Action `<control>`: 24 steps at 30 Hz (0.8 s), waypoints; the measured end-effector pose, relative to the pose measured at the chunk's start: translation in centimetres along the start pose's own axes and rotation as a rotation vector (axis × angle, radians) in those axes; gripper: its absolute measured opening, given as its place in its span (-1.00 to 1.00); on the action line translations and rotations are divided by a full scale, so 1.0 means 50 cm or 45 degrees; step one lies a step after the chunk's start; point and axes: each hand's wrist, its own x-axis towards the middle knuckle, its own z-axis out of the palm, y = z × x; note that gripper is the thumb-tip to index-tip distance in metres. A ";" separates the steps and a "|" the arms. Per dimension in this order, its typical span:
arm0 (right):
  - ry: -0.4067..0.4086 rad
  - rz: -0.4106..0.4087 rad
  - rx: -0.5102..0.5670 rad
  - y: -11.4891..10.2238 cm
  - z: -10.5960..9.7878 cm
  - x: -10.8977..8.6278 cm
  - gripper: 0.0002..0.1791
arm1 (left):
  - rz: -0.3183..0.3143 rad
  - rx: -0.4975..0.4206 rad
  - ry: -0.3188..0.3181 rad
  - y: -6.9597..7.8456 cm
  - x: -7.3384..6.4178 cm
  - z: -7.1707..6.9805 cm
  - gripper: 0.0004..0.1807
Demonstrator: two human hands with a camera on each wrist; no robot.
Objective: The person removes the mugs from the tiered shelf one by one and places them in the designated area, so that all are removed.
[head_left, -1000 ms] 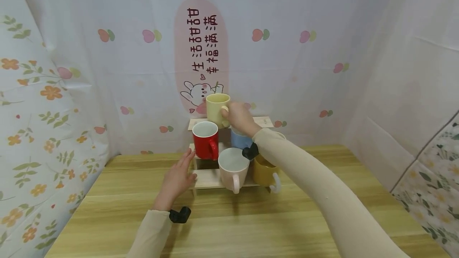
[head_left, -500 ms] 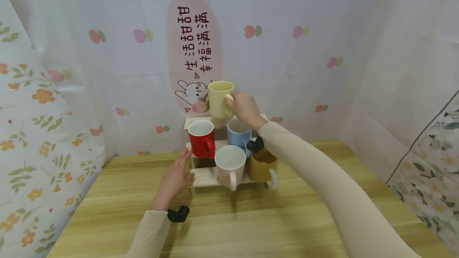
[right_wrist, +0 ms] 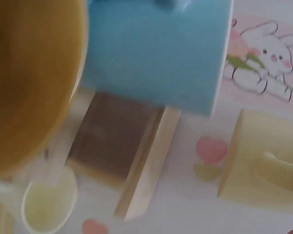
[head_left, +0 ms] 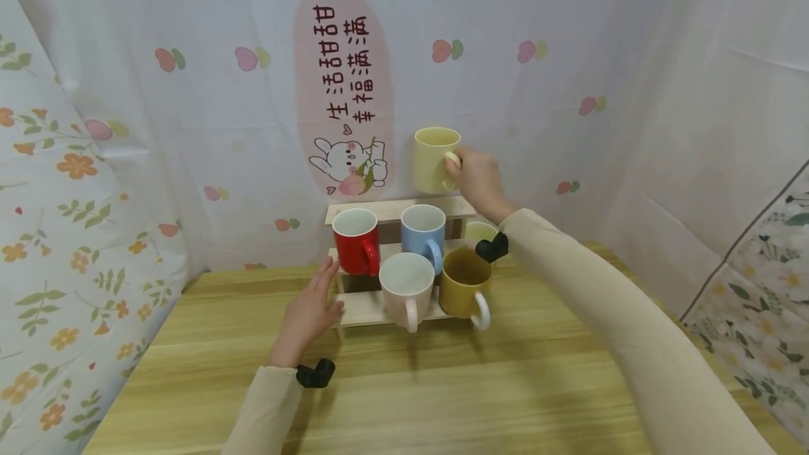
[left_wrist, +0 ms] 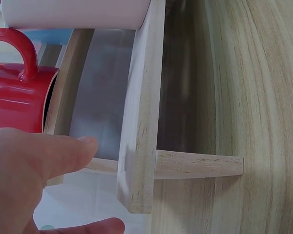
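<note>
My right hand (head_left: 482,185) pinches the handle of a pale yellow mug (head_left: 435,167), held upright above the right end of the rack's top shelf (head_left: 373,210). In the right wrist view this mug (right_wrist: 263,165) floats apart from the shelf end, with only a bit of fingertip showing. My left hand (head_left: 306,318) lies with fingers extended at the left end of the wooden tiered rack (head_left: 360,309). Close by stands a red mug (head_left: 354,248); in the left wrist view the thumb (left_wrist: 71,151) reaches in between two shelf boards.
A blue mug (head_left: 420,232) shares the middle shelf with the red one. Below are a pale pink mug (head_left: 403,297) and a mustard mug (head_left: 461,290) with a white handle. A light cup (head_left: 478,232) stands behind, at the right. Patterned curtains (head_left: 221,125) surround the wooden table (head_left: 379,399).
My right hand has lifted the yellow mug off the top shelf and carried it to the right. More of the blue mug and the light cup now shows. The left hand stays put.
</note>
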 end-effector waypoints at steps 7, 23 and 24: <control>-0.005 0.071 0.022 0.064 -0.025 -0.009 -0.71 | -0.021 -0.002 -0.015 0.006 0.004 -0.004 -0.18; 0.174 -0.026 -0.103 0.187 -0.051 -0.060 -0.73 | -0.034 -0.021 -0.028 0.004 0.001 0.007 -0.18; 0.171 -0.026 -0.104 0.193 -0.051 -0.064 -0.73 | -0.038 -0.022 -0.030 0.005 0.001 0.007 -0.18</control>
